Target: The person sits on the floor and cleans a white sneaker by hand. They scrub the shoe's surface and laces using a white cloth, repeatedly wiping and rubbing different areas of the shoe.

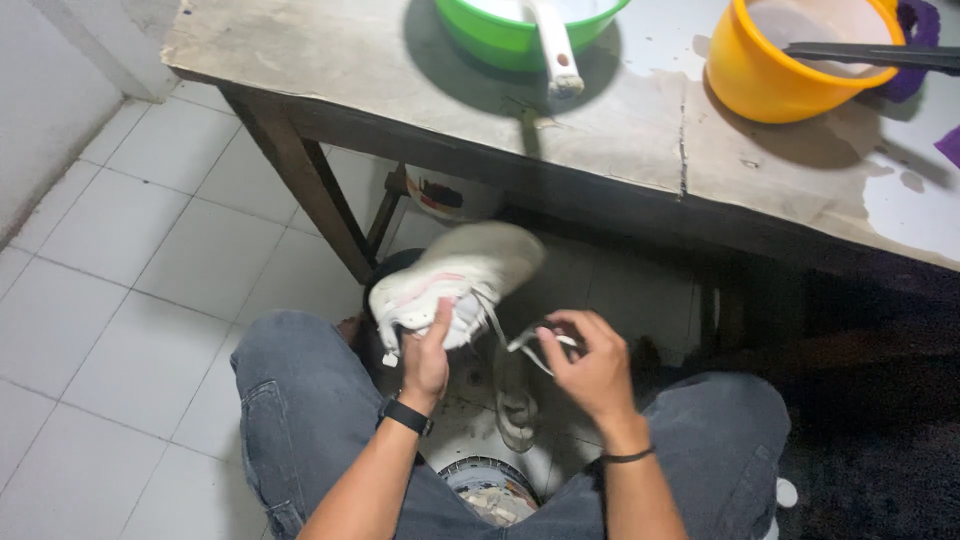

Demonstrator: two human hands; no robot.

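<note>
Worn wooden table [620, 150] above with green basin [500, 40] and yellow bucket [770, 80], second shoe [515, 400] on floor between knees, left hand [427, 355] fingers closed around white sneaker [460, 275] heel, right hand [590, 365] fingertips pinching its shoelace [515, 342], sneaker held under table edge.

We see bare forearms with no sleeves. The left hand [425, 358] has a black watch [406, 416] with a broad strap at its wrist; the right hand [592, 368] has a thin black band [628, 457] at its wrist. Both legs wear grey denim jeans [300, 420] with stitched seams and a pocket edge.
</note>
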